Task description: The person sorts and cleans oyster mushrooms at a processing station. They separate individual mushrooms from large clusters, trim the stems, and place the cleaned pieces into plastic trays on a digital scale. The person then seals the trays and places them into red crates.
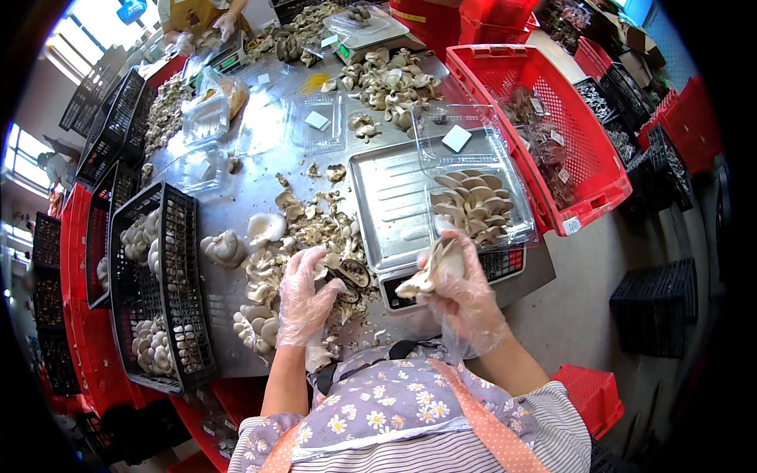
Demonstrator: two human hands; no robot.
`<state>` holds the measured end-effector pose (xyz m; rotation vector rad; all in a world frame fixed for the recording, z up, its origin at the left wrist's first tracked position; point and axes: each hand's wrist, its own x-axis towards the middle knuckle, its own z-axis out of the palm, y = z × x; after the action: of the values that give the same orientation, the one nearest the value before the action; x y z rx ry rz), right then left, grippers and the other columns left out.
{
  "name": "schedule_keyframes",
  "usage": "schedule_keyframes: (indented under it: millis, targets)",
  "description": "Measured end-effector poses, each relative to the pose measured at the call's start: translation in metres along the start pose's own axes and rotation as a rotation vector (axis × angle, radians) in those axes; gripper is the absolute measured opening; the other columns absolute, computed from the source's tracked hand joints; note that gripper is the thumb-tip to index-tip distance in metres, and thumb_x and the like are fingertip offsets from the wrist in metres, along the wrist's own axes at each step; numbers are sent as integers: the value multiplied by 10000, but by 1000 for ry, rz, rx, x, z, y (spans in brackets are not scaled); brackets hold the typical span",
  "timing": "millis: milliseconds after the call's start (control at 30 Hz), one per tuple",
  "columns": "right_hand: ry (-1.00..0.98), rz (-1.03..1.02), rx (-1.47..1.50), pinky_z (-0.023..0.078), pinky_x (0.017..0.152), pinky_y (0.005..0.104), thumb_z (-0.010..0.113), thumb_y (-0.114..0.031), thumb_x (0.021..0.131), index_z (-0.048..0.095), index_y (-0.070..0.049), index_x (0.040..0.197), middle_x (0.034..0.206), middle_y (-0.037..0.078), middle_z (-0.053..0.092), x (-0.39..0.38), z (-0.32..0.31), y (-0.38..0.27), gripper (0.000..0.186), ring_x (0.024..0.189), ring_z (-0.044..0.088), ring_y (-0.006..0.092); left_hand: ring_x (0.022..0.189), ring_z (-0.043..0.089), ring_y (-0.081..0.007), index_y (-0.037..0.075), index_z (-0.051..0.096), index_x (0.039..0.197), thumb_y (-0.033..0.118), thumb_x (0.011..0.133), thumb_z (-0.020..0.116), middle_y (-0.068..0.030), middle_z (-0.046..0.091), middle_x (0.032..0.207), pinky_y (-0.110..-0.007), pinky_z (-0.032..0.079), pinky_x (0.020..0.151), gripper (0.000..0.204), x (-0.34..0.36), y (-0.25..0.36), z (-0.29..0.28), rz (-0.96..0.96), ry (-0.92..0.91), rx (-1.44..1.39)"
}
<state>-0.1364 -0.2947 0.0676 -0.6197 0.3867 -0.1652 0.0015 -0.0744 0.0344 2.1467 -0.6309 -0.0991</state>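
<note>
My gloved right hand [469, 303] holds a pale oyster mushroom cluster [434, 268] at the front of a metal scale [382, 205]. On its pan, a clear tray of mushrooms [473, 206] stands with its lid [449, 114] raised behind. My gloved left hand [303, 303] rests with thumb and fingers apart at the loose pile of mushrooms and trimmings [303, 221], beside a dark object [351, 276] that I cannot make out clearly. Left of the pile lies another cluster [223, 251].
A black crate of mushrooms [181, 260] stands at left, a red crate of packed bags [583, 142] at right. Empty clear containers [189, 173], another scale [367, 27] and mushroom heaps [386, 79] occupy the back. A co-worker's gloved hands [225, 24] work there. Black crates [654, 307] stand on the floor.
</note>
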Motion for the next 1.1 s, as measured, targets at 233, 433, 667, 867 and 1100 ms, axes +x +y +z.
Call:
schedule_keyframes:
  millis: [233, 433, 667, 867, 1100]
  targets:
    - [180, 23, -46, 571, 850, 342, 717, -103, 908, 355, -156, 1391, 1225, 71, 538, 1, 3, -5, 606, 1051, 613, 190, 927, 606, -283, 110, 671, 982, 90, 754, 785, -89, 620, 982, -413, 486, 814, 255, -3, 70, 24, 465, 42, -46]
    - [160, -32, 56, 540, 848, 306, 687, -77, 931, 332, -131, 1398, 1207, 75, 530, 4, 16, 12, 589, 1012, 605, 163, 875, 600, -308, 113, 643, 983, 69, 711, 809, -79, 600, 951, -441, 493, 751, 321, 0, 93, 43, 546, 149, 164]
    - [93, 39, 104, 551, 847, 316, 698, -32, 911, 296, -164, 1436, 1259, 81, 492, -5, 9, -3, 674, 1052, 588, 150, 869, 634, -300, 80, 632, 926, -15, 690, 765, -63, 617, 936, -419, 539, 755, 287, 0, 97, 42, 708, 95, 2]
    - [-48, -37, 68, 527, 776, 247, 665, -17, 902, 318, -196, 1444, 1199, 73, 480, -13, -24, -26, 668, 996, 582, 137, 950, 701, -308, 68, 628, 942, -41, 693, 771, -75, 699, 954, -412, 578, 801, 307, 0, 110, 34, 725, -100, -292]
    - [99, -505, -242, 544, 992, 403, 717, 57, 803, 382, -138, 1415, 1281, 68, 479, -10, -80, -110, 724, 1165, 565, 233, 855, 649, -312, 84, 662, 1051, 329, 843, 756, -121, 685, 945, -444, 504, 743, 336, 34, 71, 36, 441, 18, 400]
